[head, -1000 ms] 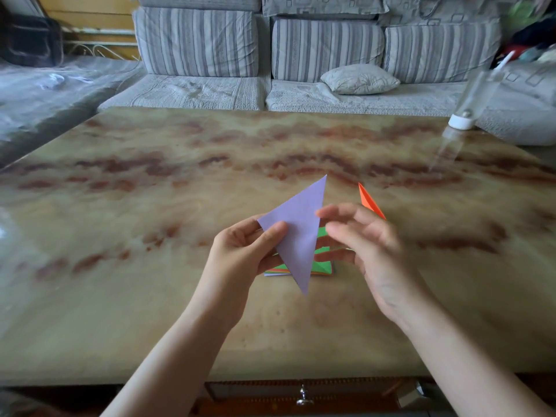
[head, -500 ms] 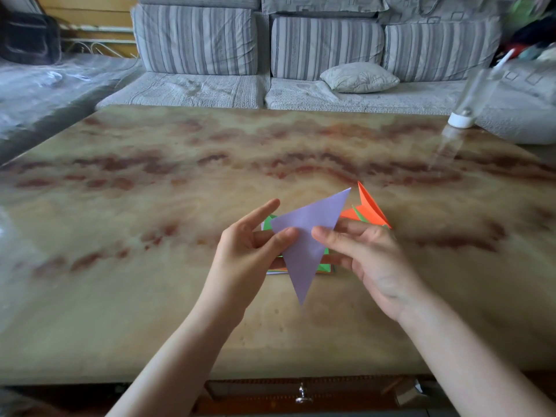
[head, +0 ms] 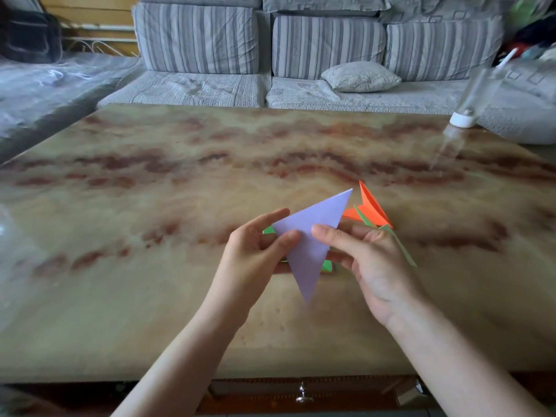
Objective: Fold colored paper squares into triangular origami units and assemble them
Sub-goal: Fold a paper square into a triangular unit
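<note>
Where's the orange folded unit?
In the head view, the orange unit sits on the table just beyond the right hand, right of the tip of the purple triangle.

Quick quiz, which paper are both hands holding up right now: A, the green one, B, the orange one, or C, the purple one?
C: the left hand and right hand both pinch the purple paper triangle, while the orange folded unit sits beyond them.
</note>
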Demonstrator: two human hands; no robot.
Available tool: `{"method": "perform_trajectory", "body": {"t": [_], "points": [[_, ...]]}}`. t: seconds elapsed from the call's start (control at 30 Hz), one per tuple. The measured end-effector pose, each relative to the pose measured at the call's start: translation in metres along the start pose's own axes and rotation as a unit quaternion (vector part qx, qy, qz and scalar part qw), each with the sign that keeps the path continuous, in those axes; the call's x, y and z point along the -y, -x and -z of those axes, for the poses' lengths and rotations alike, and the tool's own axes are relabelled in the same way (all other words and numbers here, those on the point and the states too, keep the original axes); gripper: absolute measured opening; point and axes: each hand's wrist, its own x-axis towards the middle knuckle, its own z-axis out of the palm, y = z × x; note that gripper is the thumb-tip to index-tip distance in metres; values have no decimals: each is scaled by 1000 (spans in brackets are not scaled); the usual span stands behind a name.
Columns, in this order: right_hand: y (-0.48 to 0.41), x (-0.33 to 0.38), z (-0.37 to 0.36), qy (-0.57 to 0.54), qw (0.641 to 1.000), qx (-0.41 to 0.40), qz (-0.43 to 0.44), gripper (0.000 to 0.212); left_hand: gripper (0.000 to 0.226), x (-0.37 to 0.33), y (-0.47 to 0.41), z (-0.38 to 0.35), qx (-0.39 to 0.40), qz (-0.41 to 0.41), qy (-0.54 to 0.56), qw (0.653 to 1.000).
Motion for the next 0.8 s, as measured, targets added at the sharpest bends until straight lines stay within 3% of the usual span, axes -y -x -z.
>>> {"method": "perform_trajectory", "body": {"t": [0.17,0.37,0.53,0.8], "points": [[1,2,-1,-3,1000,-26,-3,6,40,1,4,-3,42,15,3,999],[4,2,-5,-4,999,-43,-14,11,38,7,7,-16,-46,-25,-30,998],[4,3,-6,-18,999,-47,-19,9,25,8,9,-22,-58,-33,-29,997],[4,3,-3,-17,999,-13,-41,6,30,9,8,-21,-50,3,-7,999]]}}
